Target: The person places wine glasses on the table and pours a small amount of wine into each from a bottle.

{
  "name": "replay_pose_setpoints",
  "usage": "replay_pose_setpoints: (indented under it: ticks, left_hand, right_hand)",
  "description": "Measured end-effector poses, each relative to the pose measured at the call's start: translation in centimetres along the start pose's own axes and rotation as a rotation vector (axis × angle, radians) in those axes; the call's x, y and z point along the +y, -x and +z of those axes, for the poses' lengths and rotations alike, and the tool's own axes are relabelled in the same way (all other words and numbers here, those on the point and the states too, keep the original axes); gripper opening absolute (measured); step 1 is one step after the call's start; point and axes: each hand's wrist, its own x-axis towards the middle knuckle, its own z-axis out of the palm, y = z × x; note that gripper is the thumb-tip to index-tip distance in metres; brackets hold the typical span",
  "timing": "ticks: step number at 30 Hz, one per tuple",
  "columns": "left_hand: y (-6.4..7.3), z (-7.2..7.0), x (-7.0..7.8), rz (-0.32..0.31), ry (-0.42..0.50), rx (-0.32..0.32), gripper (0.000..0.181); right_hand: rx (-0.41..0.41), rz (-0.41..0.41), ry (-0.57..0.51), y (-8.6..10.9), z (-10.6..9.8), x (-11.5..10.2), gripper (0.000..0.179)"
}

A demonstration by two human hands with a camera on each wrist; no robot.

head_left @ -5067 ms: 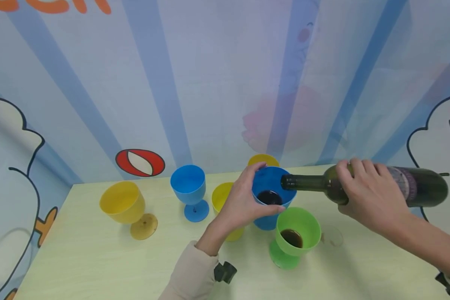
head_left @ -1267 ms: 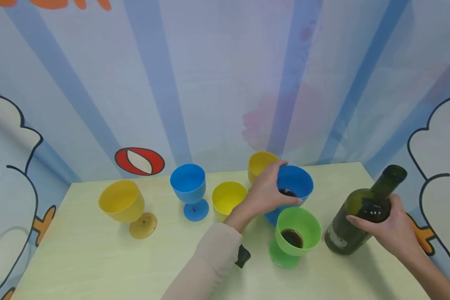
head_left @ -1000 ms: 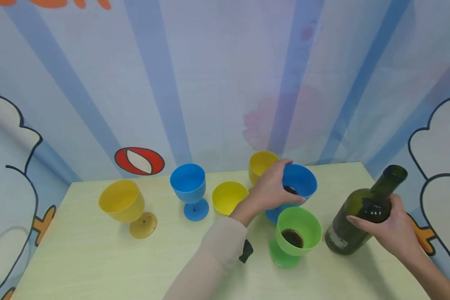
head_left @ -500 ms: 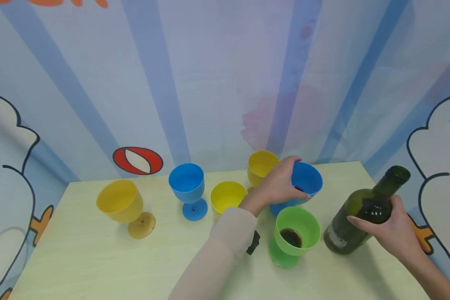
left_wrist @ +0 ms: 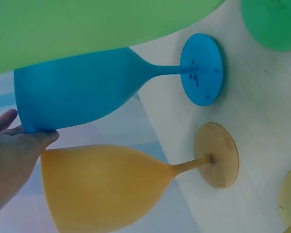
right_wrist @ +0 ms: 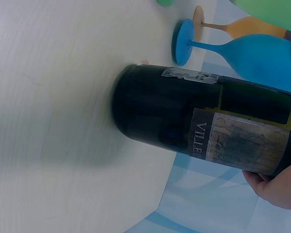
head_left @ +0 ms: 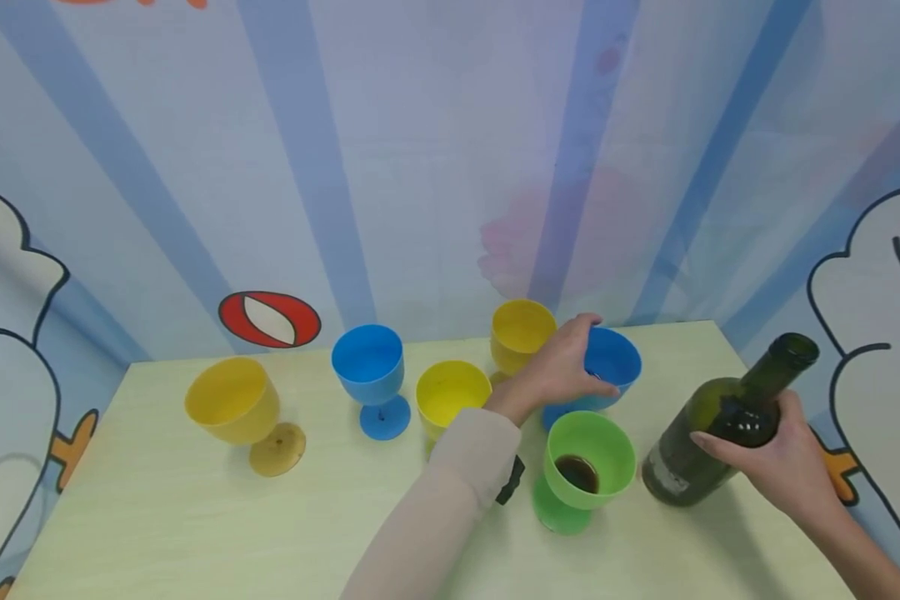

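My left hand point(head_left: 558, 368) holds a blue goblet point(head_left: 618, 360) by its rim, thumb on the near side and fingers on the far side. In the left wrist view, that goblet's round foot point(left_wrist: 202, 70) is on the table. On the right, my right hand point(head_left: 780, 458) grips a dark green wine bottle point(head_left: 701, 450), which stands upright with its mouth uncovered. The right wrist view shows the bottle's label point(right_wrist: 247, 143) and its base on the tabletop. A green goblet point(head_left: 591, 450) with dark liquid inside stands in front of the blue one, between the two hands.
A yellow goblet point(head_left: 523, 329) stands behind my left hand, and another yellow goblet point(head_left: 453, 392) is beside my left forearm. Farther left are a blue goblet point(head_left: 369, 367) and a yellow goblet point(head_left: 232, 404). A printed backdrop point(head_left: 435, 167) rises along the table's back edge.
Earlier the bottle was tipped with its mouth over the blue goblet; now it stands upright on the table. My left hand has shifted that goblet to the right, and it is nearly still now.
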Motion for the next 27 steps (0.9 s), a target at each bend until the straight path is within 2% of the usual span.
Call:
replay_pose_setpoints:
  ticks: [8, 14, 20, 27]
  left_hand:
    - [0.06, 0.31, -0.52, -0.002, 0.005, 0.011, 0.084]
    - [0.08, 0.49, -0.59, -0.022, 0.018, 0.038, 0.084]
    - [0.09, 0.53, -0.57, -0.04, 0.003, 0.038, 0.087]
    - [0.28, 0.39, -0.27, -0.02, -0.012, 0.027, 0.089]
  right_hand:
    - [-0.005, -0.01, -0.02, 0.01, 0.03, -0.12, 0.091]
    - [-0.01, -0.007, -0.018, 0.01, -0.06, -0.18, 0.091]
    - [-0.022, 0.0, -0.013, 0.05, -0.21, -0.15, 0.092]
    - [-0.017, -0.012, -0.003, 0.01, -0.19, -0.09, 0.091]
